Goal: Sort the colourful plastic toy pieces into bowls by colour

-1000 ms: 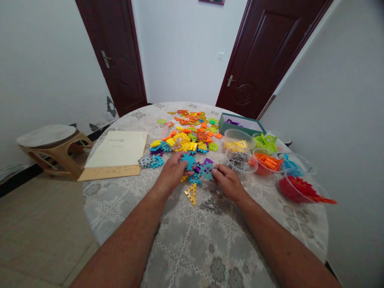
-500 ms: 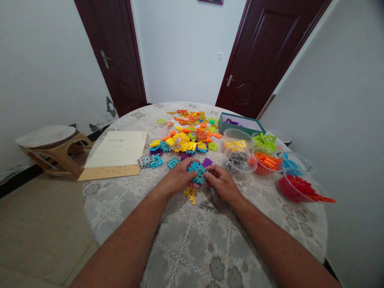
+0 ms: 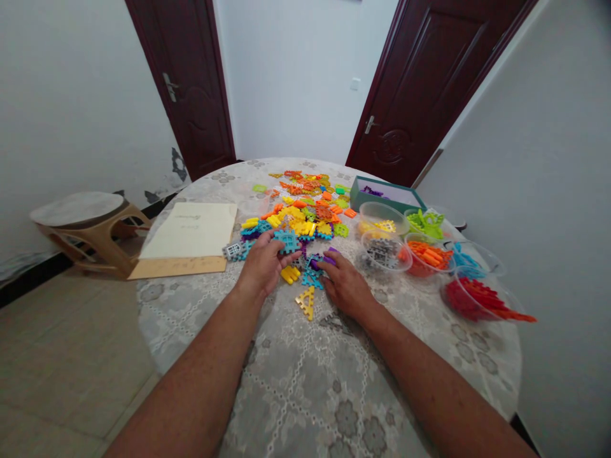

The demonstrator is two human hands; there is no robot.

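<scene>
A light-blue toothed building piece (image 3: 286, 240) is pinched between the thumb and fingers of my left hand (image 3: 261, 264), raised just in front of the heap. My right hand (image 3: 347, 283) is closed, its fingertips at the edge of another blue building piece (image 3: 312, 277) low over the table. A purple piece (image 3: 329, 256) shows by its fingers and is partly hidden by them. Between the hands lies a yellow block (image 3: 290, 274). Nearer to me are a yellow triangular piece (image 3: 306, 303) and a grey piece (image 3: 337, 323).
A mixed heap of building pieces (image 3: 305, 219) spreads over the patterned tablecloth (image 3: 296, 394). Clear bowls of sorted pieces, one with red pieces (image 3: 470, 296), stand right, before a green box (image 3: 382, 196). A paper-covered board (image 3: 188, 232) lies left; a stool (image 3: 86, 226) stands beyond the edge.
My hands have moved apart. The left has gone left and away from me with a blue piece; the right stays near the middle by another blue piece. A yellow block now shows between them.
</scene>
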